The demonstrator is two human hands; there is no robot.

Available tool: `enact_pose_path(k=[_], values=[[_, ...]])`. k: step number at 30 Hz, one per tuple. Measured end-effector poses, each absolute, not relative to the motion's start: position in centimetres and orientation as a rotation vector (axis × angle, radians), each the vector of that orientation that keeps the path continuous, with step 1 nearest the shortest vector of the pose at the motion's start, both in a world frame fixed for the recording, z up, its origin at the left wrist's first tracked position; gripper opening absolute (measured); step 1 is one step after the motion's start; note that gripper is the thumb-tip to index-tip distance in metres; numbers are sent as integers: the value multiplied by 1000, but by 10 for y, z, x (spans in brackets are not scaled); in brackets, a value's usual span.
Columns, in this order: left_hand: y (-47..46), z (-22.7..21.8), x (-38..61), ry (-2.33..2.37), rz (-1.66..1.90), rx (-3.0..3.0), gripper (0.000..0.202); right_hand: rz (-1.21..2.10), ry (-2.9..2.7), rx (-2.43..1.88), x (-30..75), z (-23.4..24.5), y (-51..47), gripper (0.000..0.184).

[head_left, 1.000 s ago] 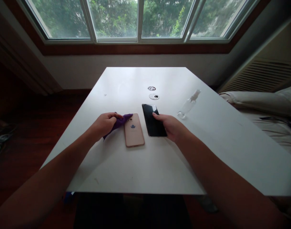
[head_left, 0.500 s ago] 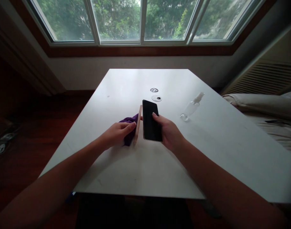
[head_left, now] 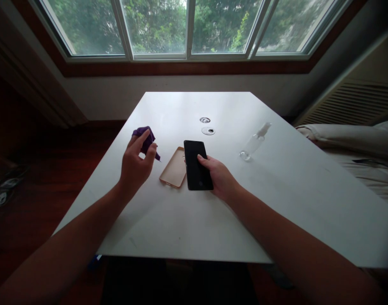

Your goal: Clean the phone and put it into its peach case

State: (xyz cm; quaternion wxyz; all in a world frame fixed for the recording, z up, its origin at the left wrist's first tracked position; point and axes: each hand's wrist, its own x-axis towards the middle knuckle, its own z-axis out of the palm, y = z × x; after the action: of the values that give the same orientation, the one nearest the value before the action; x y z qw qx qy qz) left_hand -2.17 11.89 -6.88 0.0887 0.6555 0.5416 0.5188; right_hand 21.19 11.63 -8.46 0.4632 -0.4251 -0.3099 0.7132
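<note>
Now left grip point(head_left: 135, 167), raised, pinches the cloth point(head_left: 145, 139); case point(head_left: 173, 169) flipped flat; right grip point(head_left: 221, 178) clamps phone point(head_left: 196, 165)

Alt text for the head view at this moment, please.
The left hand holds a purple cloth above a white table, while the right hand grips a black phone lying on it. A tan case lies beside the phone; a clear spray bottle lies further right.

You've got a white table point(head_left: 194, 228): pink phone case point(head_left: 172, 173) centre, black phone point(head_left: 195, 163) just right of it, spray bottle point(head_left: 255, 143) lying further right, grommet cap point(head_left: 208, 131) beyond.
</note>
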Motion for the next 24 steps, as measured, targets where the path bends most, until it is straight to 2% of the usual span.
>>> enact_pose_path(k=[4, 9, 12, 15, 21, 24], values=[[104, -58, -15, 1441, 1661, 1911, 54, 1720, -772, -1036, 211, -78, 111, 23], [95, -61, 4, 1109, 1288, 1364, 62, 1715, -845, -901, 207, -69, 98, 30], [90, -67, 18, 851, 1017, 1049, 57, 1676, -923, -844, 202, -67, 89, 34], [83, -71, 27, 797, 881, 833, 53, 1619, -1045, -861, 195, -68, 84, 37], [83, -70, 28, 778, 939, 684, 41, 1227, -1304, -1098, 204, -78, 95, 41], [87, -67, 25, 824, 937, 651, 40, 1055, -1288, -1226, 216, -81, 108, 35]])
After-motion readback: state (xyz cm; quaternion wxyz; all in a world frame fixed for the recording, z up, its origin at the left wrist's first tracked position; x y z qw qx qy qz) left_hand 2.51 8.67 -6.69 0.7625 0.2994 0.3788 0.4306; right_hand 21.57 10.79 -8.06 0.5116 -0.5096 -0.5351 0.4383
